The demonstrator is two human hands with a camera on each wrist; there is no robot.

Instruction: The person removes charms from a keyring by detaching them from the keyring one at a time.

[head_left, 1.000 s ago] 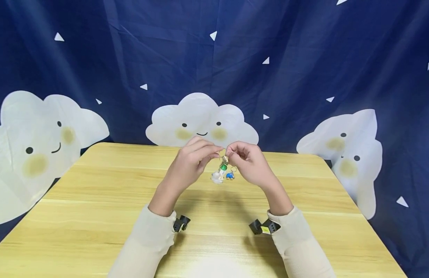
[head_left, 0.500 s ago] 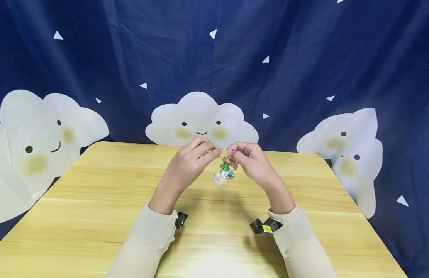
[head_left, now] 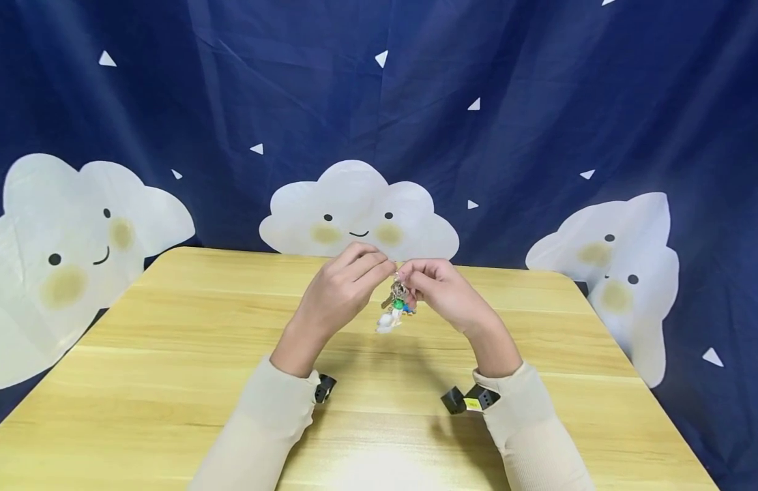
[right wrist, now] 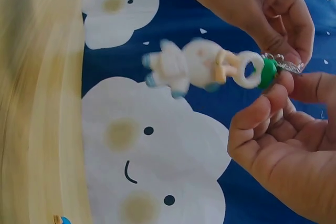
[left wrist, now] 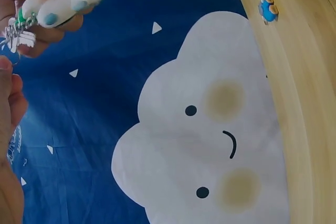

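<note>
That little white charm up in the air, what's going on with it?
A person holds the white charm above a wooden table, with the fingertips of the left hand and right hand close together at the metal parts on top. The charm and its green piece dangle below. A small blue figure lies on the table. Exactly what the fingertips are doing is too small to tell.
</note>
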